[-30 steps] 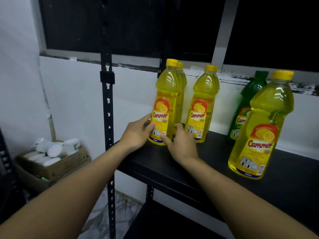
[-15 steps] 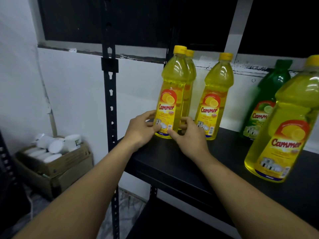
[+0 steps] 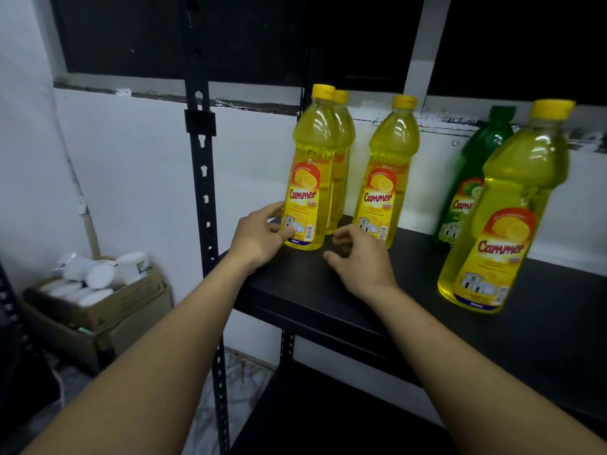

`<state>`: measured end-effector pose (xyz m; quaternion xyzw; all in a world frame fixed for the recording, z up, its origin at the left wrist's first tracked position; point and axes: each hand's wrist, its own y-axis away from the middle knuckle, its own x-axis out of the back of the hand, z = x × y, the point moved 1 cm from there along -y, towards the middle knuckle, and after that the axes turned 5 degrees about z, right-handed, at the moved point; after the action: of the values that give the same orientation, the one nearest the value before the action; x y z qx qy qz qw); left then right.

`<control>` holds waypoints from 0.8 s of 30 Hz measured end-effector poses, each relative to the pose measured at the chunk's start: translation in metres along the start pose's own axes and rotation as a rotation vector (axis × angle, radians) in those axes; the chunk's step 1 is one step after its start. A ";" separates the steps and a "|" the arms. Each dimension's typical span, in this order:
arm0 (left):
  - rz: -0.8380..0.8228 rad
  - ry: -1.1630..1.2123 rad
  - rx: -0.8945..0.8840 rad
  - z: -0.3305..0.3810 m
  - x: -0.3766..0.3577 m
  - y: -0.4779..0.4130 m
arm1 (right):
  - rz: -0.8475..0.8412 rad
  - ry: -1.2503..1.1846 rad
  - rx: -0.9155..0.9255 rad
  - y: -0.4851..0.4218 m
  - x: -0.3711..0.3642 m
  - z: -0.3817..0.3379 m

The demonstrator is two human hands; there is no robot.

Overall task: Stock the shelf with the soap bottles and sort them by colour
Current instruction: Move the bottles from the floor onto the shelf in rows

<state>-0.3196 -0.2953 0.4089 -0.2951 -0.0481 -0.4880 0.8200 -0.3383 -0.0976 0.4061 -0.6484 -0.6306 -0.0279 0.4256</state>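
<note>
On the black shelf (image 3: pixel 427 310) stand several yellow soap bottles and a green one. A front-left yellow bottle (image 3: pixel 310 172) stands upright at the shelf's left end, with a second yellow bottle (image 3: pixel 343 133) right behind it. My left hand (image 3: pixel 259 238) touches the base of the front-left bottle, thumb on its label. My right hand (image 3: pixel 361 261) hovers just right of that bottle, fingers apart, holding nothing. Another yellow bottle (image 3: pixel 387 172) stands behind my right hand. A large yellow bottle (image 3: pixel 502 218) stands near the front right, partly hiding the green bottle (image 3: pixel 473 178).
A black slotted upright post (image 3: pixel 202 178) rises at the shelf's left corner. A lower black shelf (image 3: pixel 328 418) lies beneath. A cardboard box (image 3: pixel 98 310) with white containers sits on the floor at left. A white wall and dark windows lie behind.
My right hand has come off the front-left bottle and drawn back toward me. My left hand stays at the bottle's base. The camera has shifted slightly.
</note>
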 end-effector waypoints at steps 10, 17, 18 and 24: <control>0.236 -0.166 -0.232 0.027 -0.006 0.038 | 0.102 0.165 0.137 0.078 0.115 0.020; -0.264 -0.398 -0.323 0.074 -0.061 0.060 | 0.379 0.087 -0.054 0.079 0.175 0.053; -0.303 -0.431 -0.309 0.079 -0.067 0.060 | 0.411 0.086 -0.082 0.075 0.178 0.057; -0.566 -0.659 -0.143 0.071 -0.086 0.058 | 0.322 0.033 -0.233 0.058 0.171 0.068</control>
<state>-0.3014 -0.1711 0.4099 -0.4661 -0.3520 -0.5756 0.5724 -0.2888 0.0870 0.4310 -0.7852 -0.5042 -0.0431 0.3570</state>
